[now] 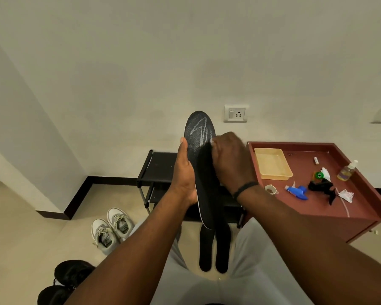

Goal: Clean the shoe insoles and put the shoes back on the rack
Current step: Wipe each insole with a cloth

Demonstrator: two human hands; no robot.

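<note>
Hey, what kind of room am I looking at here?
Probably a room in a home, perhaps near the entrance. A black shoe rack stands against a plain wall with a socket, two pairs of shoes, grey sneakers among them, sit on the tiled floor, and a red table holds cleaning supplies.

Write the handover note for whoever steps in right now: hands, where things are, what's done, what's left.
Left hand grips the black insole upright, white scribbles still on its top.
Right hand is curled against the insole's edge, seemingly rubbing; what it holds is hidden.
Two more insoles lie on the floor.
Grey sneakers and black shoes are on the floor, off the rack.
Done: insoles out.
Left: finish cleaning, refit insoles, rack the shoes.
</note>
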